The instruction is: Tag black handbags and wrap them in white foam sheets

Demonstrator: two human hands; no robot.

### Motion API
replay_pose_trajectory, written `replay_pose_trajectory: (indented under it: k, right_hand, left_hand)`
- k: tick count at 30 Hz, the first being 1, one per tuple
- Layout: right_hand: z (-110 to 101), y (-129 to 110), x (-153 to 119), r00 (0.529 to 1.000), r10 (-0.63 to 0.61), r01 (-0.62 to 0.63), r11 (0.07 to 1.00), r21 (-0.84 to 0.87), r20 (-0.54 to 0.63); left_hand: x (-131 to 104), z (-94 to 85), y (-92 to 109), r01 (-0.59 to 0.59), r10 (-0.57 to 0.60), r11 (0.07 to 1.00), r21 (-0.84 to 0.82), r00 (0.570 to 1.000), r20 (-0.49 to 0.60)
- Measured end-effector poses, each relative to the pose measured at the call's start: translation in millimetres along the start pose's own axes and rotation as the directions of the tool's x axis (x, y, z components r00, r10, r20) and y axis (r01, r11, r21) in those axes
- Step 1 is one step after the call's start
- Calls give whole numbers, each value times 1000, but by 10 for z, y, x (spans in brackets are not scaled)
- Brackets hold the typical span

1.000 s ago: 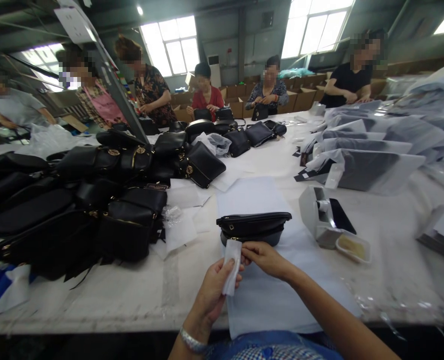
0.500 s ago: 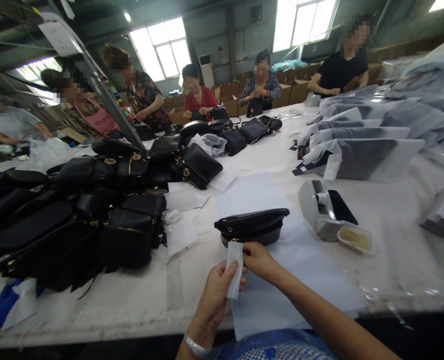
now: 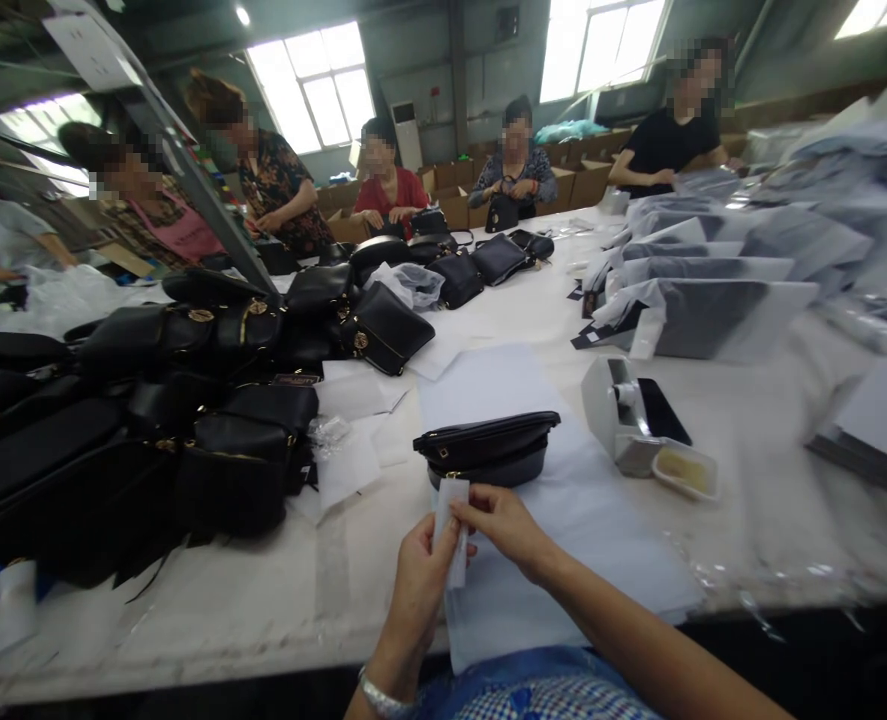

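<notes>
A black handbag [image 3: 492, 452] with gold hardware lies on a stack of white tissue sheets [image 3: 488, 385] in front of me. From its near left side a folded white paper strip [image 3: 453, 494] runs towards me, close to a gold fitting. My left hand [image 3: 422, 568] is closed round the strip, thumb on top. My right hand [image 3: 509, 528] pinches the strip's right edge near its upper part. Whatever the strip covers is hidden.
Many black bags [image 3: 237, 465] are piled on the left of the table. To the right stand a tape dispenser [image 3: 614, 420], a small plastic tray [image 3: 687, 472] and a row of wrapped bags [image 3: 728, 320]. Grey-white boards [image 3: 878, 430] lie far right. Several co-workers [image 3: 518, 165] handle things across the table.
My right hand's fingers have shifted from beside the strip onto its edge. Both hands stay at the strip. The view has turned slightly right, and the bag has stayed in place.
</notes>
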State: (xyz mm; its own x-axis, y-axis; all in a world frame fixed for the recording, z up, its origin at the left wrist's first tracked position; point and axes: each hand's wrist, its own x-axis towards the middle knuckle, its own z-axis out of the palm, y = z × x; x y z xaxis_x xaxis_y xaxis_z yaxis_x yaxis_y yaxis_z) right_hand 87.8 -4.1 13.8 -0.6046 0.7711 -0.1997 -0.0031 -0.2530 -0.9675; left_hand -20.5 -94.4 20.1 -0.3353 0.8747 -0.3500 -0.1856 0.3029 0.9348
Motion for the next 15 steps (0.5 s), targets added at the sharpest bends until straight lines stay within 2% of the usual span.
replay_pose_trajectory:
  k: [3,6,12,15]
  right_hand:
    - [-23,-10,-8,1000,-3,3,1000,-10,17]
    - [-11,-24,-15,1000,4,-4,1000,-3,-18]
    - [-27,-54,4,999,40,-40,999,-9,-30]
    - [-31,-40,37,999,35,-36,999,-37,-30]
  left_hand:
    - [33,11,-6,15,-15,1000,-3,1000,-5]
    - [11,29,-10,39,-38,994,-101,999,10]
    - [-256,-14,-59,152,-128,901,-406,988,87]
    - [-344,-40,-84,182,-157,897,-404,983,94]
